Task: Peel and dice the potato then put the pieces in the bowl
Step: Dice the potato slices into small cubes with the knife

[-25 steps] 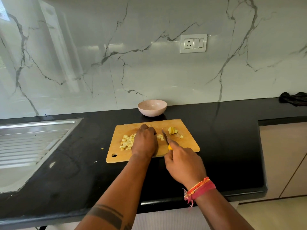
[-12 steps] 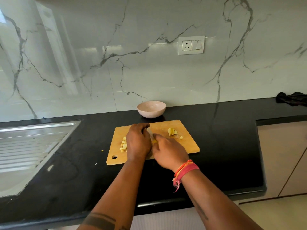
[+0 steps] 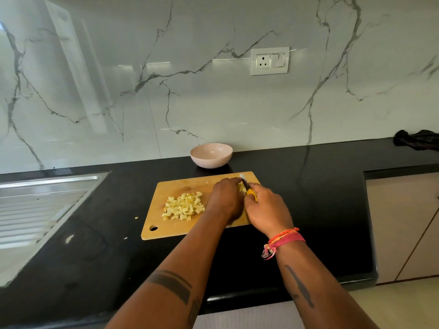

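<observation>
A wooden cutting board [image 3: 175,227] lies on the black counter. A heap of pale yellow diced potato [image 3: 184,206] sits on its left half. My left hand [image 3: 225,199] rests fingers down on a remaining potato piece [image 3: 242,188] at the board's right side, mostly hiding it. My right hand [image 3: 267,210] grips a knife [image 3: 248,187] by its yellow handle, the blade pointing away beside my left fingers. A pale pink bowl [image 3: 211,155] stands behind the board near the wall and looks empty.
A steel sink drainboard [image 3: 35,205] is set into the counter on the left. Small potato scraps [image 3: 136,217] lie on the counter left of the board. A dark cloth [image 3: 415,138] sits at the far right. The counter front edge [image 3: 237,298] runs below my arms.
Both hands moved from the board's middle to its right side, uncovering the diced heap on the left. The knife blade now lies by the piece at the right.
</observation>
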